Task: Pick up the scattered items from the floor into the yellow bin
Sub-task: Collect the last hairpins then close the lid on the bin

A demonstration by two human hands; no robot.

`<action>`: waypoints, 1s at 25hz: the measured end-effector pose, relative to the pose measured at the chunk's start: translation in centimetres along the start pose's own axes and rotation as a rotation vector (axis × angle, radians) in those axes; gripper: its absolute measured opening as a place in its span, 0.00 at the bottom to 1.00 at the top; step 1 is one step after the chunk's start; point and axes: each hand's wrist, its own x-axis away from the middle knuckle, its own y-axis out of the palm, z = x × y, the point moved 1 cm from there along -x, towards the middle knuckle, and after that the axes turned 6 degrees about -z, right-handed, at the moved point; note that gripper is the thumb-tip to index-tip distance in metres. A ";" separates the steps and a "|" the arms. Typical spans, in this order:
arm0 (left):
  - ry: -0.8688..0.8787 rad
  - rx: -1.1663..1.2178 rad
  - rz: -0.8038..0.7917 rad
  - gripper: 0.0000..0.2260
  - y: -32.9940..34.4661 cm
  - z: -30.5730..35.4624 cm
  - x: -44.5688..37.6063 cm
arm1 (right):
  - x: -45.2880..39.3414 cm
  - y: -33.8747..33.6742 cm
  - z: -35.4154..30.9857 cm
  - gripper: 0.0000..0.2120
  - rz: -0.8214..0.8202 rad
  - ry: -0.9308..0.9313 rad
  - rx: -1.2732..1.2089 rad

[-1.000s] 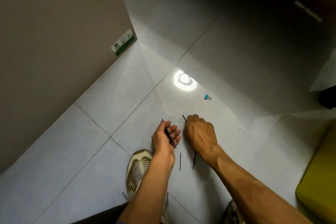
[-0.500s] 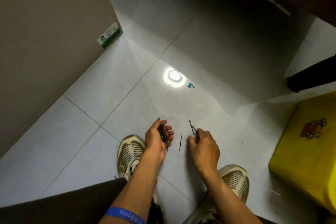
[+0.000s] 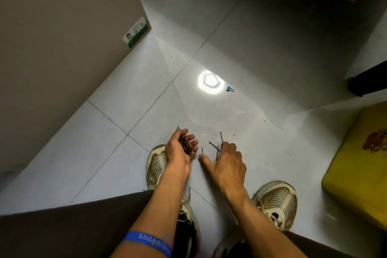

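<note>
Pale floor tiles [image 3: 109, 153] carry one loose hairpin [image 3: 202, 150] between the hands. Left hand [image 3: 180, 151] cups a hairpin bundle [image 3: 186, 145], fingers half-curled; right hand [image 3: 228, 163] pinches several hairpins [image 3: 215, 146], thumb spread. Yellow bin [image 3: 360, 165] sits rightward.

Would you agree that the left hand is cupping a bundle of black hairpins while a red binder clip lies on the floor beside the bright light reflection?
Not quite: the binder clip is blue, not red, as the head view shows. The rest holds: the left hand cups a bundle of black hairpins, and the clip lies on the floor beside the bright light reflection.
</note>
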 end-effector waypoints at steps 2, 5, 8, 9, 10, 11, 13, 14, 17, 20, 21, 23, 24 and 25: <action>-0.009 -0.016 -0.008 0.13 0.0 0.1 -0.1 | 0.7 0.9 -1.0 0.27 0.032 -0.016 0.049; -0.015 -0.049 -0.031 0.13 0.2 -0.2 -0.1 | 0.9 1.5 -1.4 0.15 0.054 -0.058 -0.069; -0.007 -0.060 -0.033 0.13 -0.2 -0.5 -0.2 | 0.6 1.3 -0.8 0.12 0.116 -0.042 -0.140; -0.008 -0.066 -0.033 0.13 -0.3 -0.7 -0.2 | 0.4 1.3 -0.7 0.11 0.118 -0.055 -0.077; -0.015 -0.069 -0.038 0.13 -0.3 -0.9 -0.2 | 0.2 1.2 -0.7 0.11 0.105 -0.080 0.015; -0.023 -0.070 -0.046 0.13 -0.2 -1.1 -0.1 | -0.1 1.1 -0.9 0.12 0.085 -0.113 0.106; -0.025 -0.083 -0.050 0.12 0.1 -1.2 0.1 | -0.9 0.5 -1.3 0.13 0.053 -0.174 0.246; -0.017 -0.094 -0.043 0.12 0.0 -1.2 0.1 | -1.3 0.1 -1.3 0.12 0.037 -0.182 0.288; 0.020 -0.146 -0.023 0.11 -0.1 -1.3 -0.2 | -2.6 -1.2 0.0 0.08 -0.003 -0.134 0.206; 0.002 -0.155 -0.044 0.12 0.7 -1.8 -0.4 | -2.9 -2.6 1.4 0.07 -0.120 -0.069 -0.296; -0.018 -0.151 -0.071 0.13 1.2 -2.0 -0.2 | -2.7 -3.3 1.4 0.07 -0.176 -0.088 -0.479; -0.065 -0.101 -0.137 0.15 2.0 -2.2 0.2 | -2.1 -4.8 0.8 0.08 -0.245 -0.174 -0.702; -0.087 -0.056 -0.176 0.17 2.5 -2.1 0.4 | -1.9 -5.6 0.4 0.08 -0.261 -0.226 -0.726; -0.106 -0.015 -0.208 0.18 2.9 -1.9 0.5 | -2.0 -6.3 0.1 0.09 -0.249 -0.272 -0.696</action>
